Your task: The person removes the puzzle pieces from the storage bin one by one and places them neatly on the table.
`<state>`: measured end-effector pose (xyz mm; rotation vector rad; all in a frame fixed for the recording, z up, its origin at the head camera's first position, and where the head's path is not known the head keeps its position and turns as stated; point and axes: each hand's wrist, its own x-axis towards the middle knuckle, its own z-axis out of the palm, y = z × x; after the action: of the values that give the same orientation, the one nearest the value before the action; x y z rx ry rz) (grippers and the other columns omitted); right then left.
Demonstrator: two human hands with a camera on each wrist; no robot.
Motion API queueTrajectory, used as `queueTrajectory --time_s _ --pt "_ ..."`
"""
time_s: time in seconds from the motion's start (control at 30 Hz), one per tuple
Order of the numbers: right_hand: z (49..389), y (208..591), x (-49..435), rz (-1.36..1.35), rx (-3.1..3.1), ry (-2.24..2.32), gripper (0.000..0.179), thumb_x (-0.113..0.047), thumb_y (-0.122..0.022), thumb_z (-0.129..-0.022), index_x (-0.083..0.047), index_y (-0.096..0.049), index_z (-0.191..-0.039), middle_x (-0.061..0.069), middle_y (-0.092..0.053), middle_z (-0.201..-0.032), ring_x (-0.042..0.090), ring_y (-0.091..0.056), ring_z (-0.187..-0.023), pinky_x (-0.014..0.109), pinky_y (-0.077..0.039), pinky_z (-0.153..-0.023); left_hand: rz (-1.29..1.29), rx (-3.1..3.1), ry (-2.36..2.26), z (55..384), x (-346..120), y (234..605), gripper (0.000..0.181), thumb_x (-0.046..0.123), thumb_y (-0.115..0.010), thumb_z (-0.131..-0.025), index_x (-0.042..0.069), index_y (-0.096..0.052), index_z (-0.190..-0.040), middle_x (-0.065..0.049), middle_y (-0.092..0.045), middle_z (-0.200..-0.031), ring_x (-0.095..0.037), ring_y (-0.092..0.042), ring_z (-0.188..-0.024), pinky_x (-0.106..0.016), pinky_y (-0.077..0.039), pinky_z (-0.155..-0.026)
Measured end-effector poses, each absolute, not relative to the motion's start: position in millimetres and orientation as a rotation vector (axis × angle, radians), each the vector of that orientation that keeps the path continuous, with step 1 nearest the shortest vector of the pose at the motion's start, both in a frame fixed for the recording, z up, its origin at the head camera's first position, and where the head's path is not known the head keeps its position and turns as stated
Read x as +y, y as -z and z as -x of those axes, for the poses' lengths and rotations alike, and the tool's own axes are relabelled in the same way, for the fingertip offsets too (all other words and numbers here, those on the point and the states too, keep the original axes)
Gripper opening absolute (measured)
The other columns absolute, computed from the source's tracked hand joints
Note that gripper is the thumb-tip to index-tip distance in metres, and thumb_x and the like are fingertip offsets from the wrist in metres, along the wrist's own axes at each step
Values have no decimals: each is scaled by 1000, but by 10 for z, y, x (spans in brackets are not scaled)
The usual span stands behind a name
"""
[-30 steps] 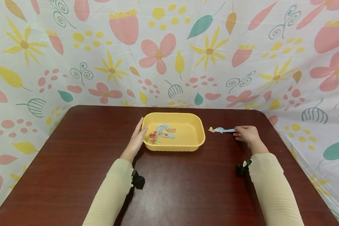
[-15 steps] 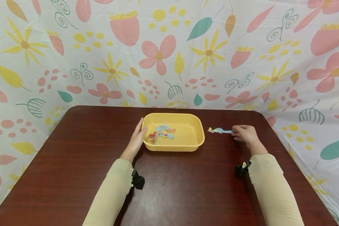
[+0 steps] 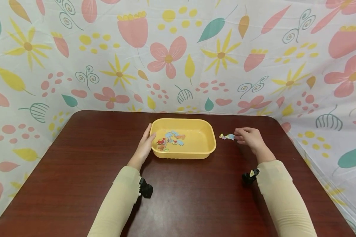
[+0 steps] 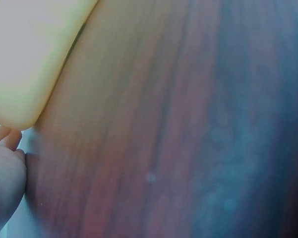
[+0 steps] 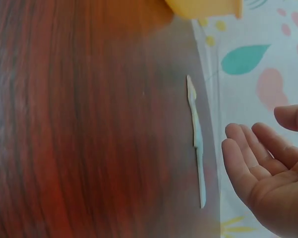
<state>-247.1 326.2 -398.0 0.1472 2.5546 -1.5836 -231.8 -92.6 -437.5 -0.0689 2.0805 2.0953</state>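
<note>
A yellow plastic basin (image 3: 183, 155) sits towards the back of the table, with several flat cartoon cut-outs (image 3: 174, 142) lying in its left part. My left hand (image 3: 143, 144) holds the basin's left rim, thumb over the edge and fingers along the outer wall. Right of the basin lies another flat cartoon cut-out (image 3: 226, 136) with a pale blue strip. My right hand (image 3: 250, 138) hovers over that strip and hides most of it in the head view. In the right wrist view, the cut-out (image 5: 196, 134) lies along the table, apart from the loosely bent fingers (image 5: 238, 163).
The dark red-brown wooden table (image 3: 184, 197) has rounded back corners. Behind it and along both sides hangs a white cloth (image 3: 169, 85) printed with flowers and leaves. Black wrist cameras (image 3: 145, 188) sit by both cream sleeves (image 3: 115, 200).
My right hand has moved left from the strip's end to over the strip, nearer the printed part. The cut-out, the basin and my left hand have kept their places.
</note>
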Motion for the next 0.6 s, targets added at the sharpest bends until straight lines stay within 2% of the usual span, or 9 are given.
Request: queueTrajectory --time_s 0.07,0.17,0.23,0.27,0.33,0.47,0.6 --pt "2480 3974 3225 -137 2543 1611 60 -37 -45 -98 8 -43 -137 26 -53 -130 11 -67 -100 29 -55 -82 55 2109 -2087 2352 -930 4449 57 30 -40 -101 40 -13 -151 7 -6 -160 -20 -4 -147 -46 -17 -117" --pt "2493 3958 3165 -119 2508 1674 59 -35 -48 -97 10 -43 -136 10 -64 -115 8 -67 -97 28 -55 -81 38 2153 -2078 2374 -929 4509 56 33 -39 -101 42 -14 -150 7 -7 -160 -21 -5 -147 -46 -18 -116" --pt "2496 3946 3118 -114 2489 1708 59 -34 -50 -97 10 -44 -135 1 -65 -107 7 -67 -94 27 -55 -80 28 2164 -2080 2376 -930 4520 56 33 -39 -101 42 -14 -150 7 -7 -160 -22 -6 -147 -47 -18 -116" --pt "2497 3940 3091 -110 2482 1719 58 -34 -50 -97 10 -44 -135 0 -64 -106 5 -67 -92 26 -55 -79 32 2167 -2081 2376 -930 4521 55 33 -39 -101 42 -14 -150 7 -7 -160 -22 -6 -147 -47 -18 -116" --pt "2497 3928 3034 -98 2474 1725 58 -33 -50 -97 10 -44 -135 8 -64 -112 3 -67 -90 25 -55 -79 36 2162 -2078 2375 -928 4513 55 33 -39 -101 42 -14 -150 8 -7 -160 -21 -6 -147 -47 -18 -116" --pt "2489 3896 2905 -74 2482 1694 55 -32 -49 -98 8 -45 -135 29 -51 -131 7 -67 -95 28 -54 -82 51 2137 -2077 2359 -927 4462 55 32 -39 -101 39 -14 -151 10 -8 -159 -18 -5 -147 -44 -15 -117" --pt "2490 3860 2767 -42 2473 1695 53 -32 -51 -97 7 -47 -133 32 -48 -133 20 -66 -104 37 -52 -88 54 2111 -2081 2293 -925 4328 57 28 -38 -102 33 -13 -152 7 -7 -160 -18 -4 -147 -44 -13 -118"
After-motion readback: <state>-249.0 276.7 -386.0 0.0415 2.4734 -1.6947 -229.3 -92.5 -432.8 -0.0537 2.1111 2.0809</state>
